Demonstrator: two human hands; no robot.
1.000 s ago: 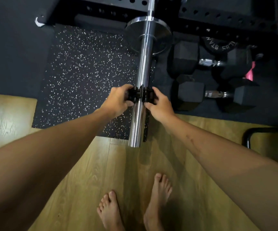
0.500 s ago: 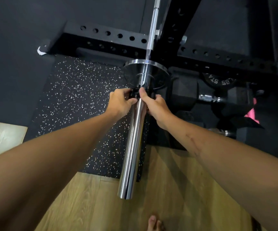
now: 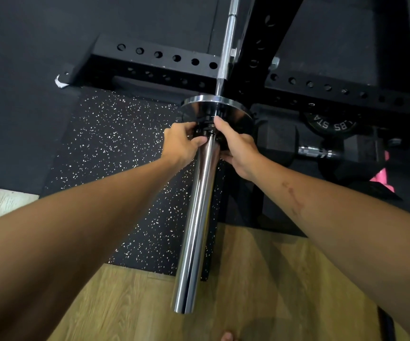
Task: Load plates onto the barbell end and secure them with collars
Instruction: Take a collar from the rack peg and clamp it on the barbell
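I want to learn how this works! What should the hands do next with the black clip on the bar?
Probably clamp it shut. Both the left hand and right hand hold the black collar close against the chrome plate.

We had one view only, a wide-angle camera worn on the head, which looked forward and steeply down along both forearms. It sat close above the barbell sleeve (image 3: 194,230), whose free end pointed back toward us. The frame reached from a toe at the bottom edge to the black rack (image 3: 154,60) at the top.
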